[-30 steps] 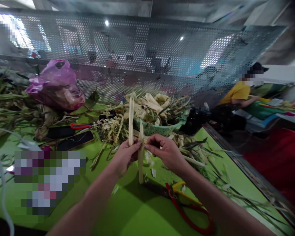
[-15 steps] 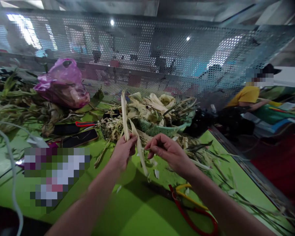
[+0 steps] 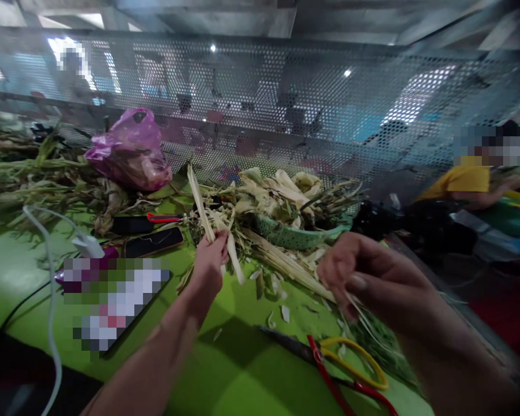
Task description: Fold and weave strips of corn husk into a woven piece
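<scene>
My left hand (image 3: 212,257) is closed around pale corn husks (image 3: 200,199), whose long ends stick up above the fingers. One husk piece hangs down on the right side of that hand. My right hand (image 3: 364,274) is held apart at the right, fingers pinched on a thin pale strand (image 3: 366,321) that trails below the thumb; whether it is thread or husk fibre I cannot tell. Below, between my forearms, lie scissors (image 3: 314,352) with one yellow and one red handle. A green basket (image 3: 286,236) heaped with dry husks (image 3: 281,193) stands beyond my hands.
Loose husks and scraps cover the green table (image 3: 225,375) at the back and right. A pink plastic bag (image 3: 132,153), a phone (image 3: 153,242), a red-edged cutter (image 3: 162,218) and a white cable (image 3: 47,312) are at left. A perforated screen (image 3: 251,98) stands behind; a person in yellow (image 3: 470,176) sits right.
My right hand has moved right and closer to the camera, away from the left hand, with a thin strand trailing from it. The husks in my left hand now lean left. The view has shifted.
</scene>
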Motion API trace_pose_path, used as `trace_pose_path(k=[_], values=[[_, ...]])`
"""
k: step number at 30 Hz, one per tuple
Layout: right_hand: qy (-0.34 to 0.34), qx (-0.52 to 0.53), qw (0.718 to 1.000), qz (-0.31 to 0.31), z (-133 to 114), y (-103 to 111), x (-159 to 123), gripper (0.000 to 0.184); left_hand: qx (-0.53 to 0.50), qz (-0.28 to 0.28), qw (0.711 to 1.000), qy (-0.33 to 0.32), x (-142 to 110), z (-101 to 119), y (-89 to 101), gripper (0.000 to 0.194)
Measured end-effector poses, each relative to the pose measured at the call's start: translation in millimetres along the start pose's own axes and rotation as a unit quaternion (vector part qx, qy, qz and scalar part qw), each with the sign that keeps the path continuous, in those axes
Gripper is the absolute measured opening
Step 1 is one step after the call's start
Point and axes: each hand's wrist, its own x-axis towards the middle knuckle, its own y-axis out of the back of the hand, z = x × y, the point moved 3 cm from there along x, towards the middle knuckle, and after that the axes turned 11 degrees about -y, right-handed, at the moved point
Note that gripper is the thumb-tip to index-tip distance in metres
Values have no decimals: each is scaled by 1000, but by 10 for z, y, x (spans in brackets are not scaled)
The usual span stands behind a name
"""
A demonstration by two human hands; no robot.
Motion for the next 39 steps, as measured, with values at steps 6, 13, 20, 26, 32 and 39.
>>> trace_pose_path(k=[6, 13, 20, 26, 32, 39], values=[[-91, -363, 925, -67, -72, 127, 10, 17, 26, -26, 999, 12, -13, -47, -34, 35], [-24, -408, 906, 111, 362, -11, 420, 21, 68, -100, 992, 44, -215, -56, -173, 31], [-56, -265, 950, 156, 637, -136, 529, 22, 70, -120, 987, 78, -324, -109, -263, 31], [-39, -232, 956, 175, 642, -118, 529, 16, 88, -130, 983, 95, -341, -147, -257, 29], [-60, -258, 949, 170, 653, -116, 516, 12, 100, -158, 974, 128, -352, -173, -257, 31], [14, -348, 922, 169, 587, -130, 478, 11, 87, -181, 971, 128, -353, -207, -275, 31]])
